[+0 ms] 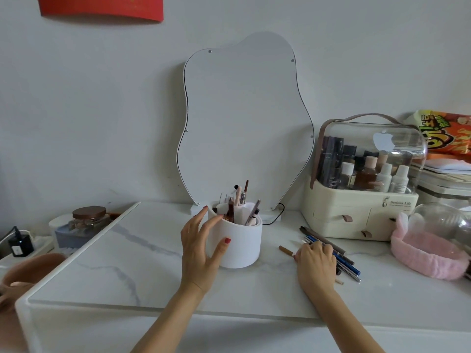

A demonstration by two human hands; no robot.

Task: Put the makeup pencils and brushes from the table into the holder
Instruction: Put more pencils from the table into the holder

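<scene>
I see right hand (315, 261) curled down onto pencils (331, 253), grip unclear | pencils' long axis runs diagonal, holder (239, 247) lies left | left hand (201, 248) open, steadying holder

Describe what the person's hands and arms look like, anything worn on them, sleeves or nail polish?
Both forearms are bare, with no sleeves in view. The left hand has longish nails painted red, clearest on the thumb and a fingertip. The right hand shows a hint of polish at one fingertip. No rings, watch or bracelets are visible.
</scene>
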